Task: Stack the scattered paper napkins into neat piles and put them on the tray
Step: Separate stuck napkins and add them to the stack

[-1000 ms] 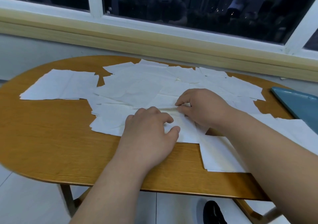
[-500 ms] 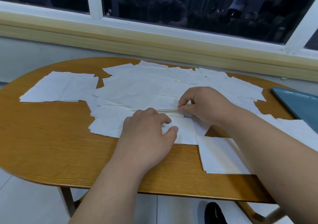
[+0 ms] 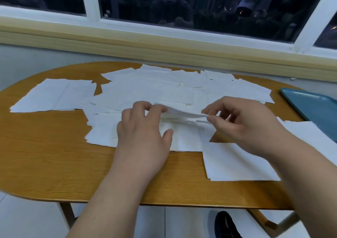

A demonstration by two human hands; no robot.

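Two hands raise one paper napkin point(image 3: 182, 112) just above the scattered napkins point(image 3: 145, 89) at mid-frame, right hand point(image 3: 242, 126) pinching one end, left hand point(image 3: 144, 135) curled onto the other, likely peeling it free for stacking, apart from the teal tray point(image 3: 313, 108) at the right edge.

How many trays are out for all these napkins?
1: a blue tray at the right end of the table, partly cut off by the picture's edge. Others may lie out of view.

One head view only — set above the desk's point(image 3: 45, 155) near edge, looking forward and down, close over it, facing the window point(image 3: 200, 9).
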